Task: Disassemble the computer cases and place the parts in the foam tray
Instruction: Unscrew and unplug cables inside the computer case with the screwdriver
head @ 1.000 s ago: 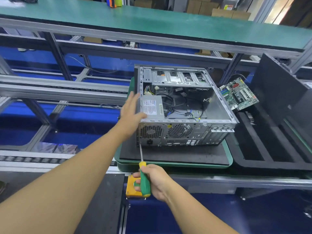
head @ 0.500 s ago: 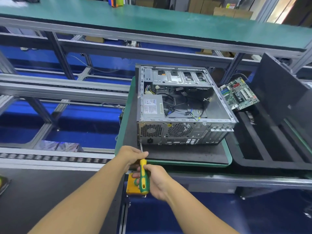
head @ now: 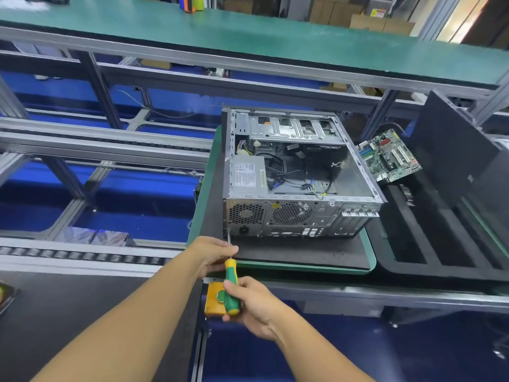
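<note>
Computer case [head: 292,216], one, open on top, lies on a green pallet [head: 370,260] just beside the one foam tray [head: 413,244], with one motherboard [head: 388,155] at the tray's far end. The right grip [head: 253,307] is closed round the handle of the one screwdriver [head: 230,285]. The left grip [head: 212,255] pinches its shaft, and the tip is at the case's rear corner.

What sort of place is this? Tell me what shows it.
Probably a factory disassembly line for computers: a grey roller conveyor track, an opened grey metal computer case, and a bare green motherboard by a black foam tray.
</note>
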The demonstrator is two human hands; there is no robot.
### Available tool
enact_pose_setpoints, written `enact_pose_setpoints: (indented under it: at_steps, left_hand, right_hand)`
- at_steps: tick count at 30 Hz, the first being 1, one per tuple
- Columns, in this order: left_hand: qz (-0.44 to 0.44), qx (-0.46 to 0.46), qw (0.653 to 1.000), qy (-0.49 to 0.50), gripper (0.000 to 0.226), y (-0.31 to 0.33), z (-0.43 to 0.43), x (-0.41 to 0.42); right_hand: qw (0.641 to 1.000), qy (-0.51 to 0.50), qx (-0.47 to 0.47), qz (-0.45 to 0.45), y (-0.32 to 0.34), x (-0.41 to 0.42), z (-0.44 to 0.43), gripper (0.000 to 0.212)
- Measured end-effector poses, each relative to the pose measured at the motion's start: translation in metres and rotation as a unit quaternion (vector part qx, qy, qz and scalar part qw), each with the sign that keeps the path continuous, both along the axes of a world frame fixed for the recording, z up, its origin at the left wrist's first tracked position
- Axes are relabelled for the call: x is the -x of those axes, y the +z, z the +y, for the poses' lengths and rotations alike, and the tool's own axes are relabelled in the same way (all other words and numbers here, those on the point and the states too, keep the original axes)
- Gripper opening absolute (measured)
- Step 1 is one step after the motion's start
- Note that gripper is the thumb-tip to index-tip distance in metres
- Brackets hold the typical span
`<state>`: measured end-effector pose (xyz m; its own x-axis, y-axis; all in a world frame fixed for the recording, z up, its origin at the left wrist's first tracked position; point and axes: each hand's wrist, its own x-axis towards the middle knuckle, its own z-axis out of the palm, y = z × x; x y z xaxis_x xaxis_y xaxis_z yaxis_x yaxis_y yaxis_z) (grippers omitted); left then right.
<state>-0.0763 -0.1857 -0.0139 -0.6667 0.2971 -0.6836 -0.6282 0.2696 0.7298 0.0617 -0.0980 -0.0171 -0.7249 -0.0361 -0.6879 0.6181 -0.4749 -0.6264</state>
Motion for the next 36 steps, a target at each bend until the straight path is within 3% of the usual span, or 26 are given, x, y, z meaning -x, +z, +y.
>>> enact_pose_setpoints:
  at_steps: [8, 13, 18, 22, 29, 32, 36]
  left_hand:
    - [0.006, 0.002, 0.999, 0.04, 0.025, -0.001, 0.002, -0.002]
    - [-0.004, -0.006, 1.0, 0.03, 0.026, 0.006, 0.003, -0.003]
    - [0.011, 0.01, 0.999, 0.052, 0.027, 0.005, 0.003, -0.006]
    - [0.016, -0.002, 0.998, 0.061, 0.023, 0.005, -0.001, -0.004]
    - [-0.006, -0.035, 0.999, 0.005, 0.021, 0.013, -0.002, -0.004]
    - [0.017, -0.03, 0.999, 0.035, 0.033, 0.009, 0.002, -0.006]
    - [0.015, -0.029, 0.997, 0.075, 0.029, 0.005, 0.004, -0.006]
  right_hand:
    - [0.996, -0.017, 0.08, -0.023, 0.005, 0.002, 0.0, 0.032]
    - [1.0, -0.02, -0.015, -0.005, 0.009, 0.002, -0.003, 0.012]
    - [0.998, -0.051, -0.024, -0.036, 0.014, 0.004, -0.007, 0.035]
    - [0.997, -0.061, 0.042, -0.038, 0.015, 0.004, -0.003, 0.032]
    - [0.997, -0.069, 0.02, -0.023, 0.019, 0.005, -0.01, 0.023]
    - [0.996, -0.088, 0.015, -0.02, 0.02, 0.007, -0.012, 0.029]
    - [0.995, -0.078, 0.06, -0.027, 0.022, 0.008, -0.009, 0.025]
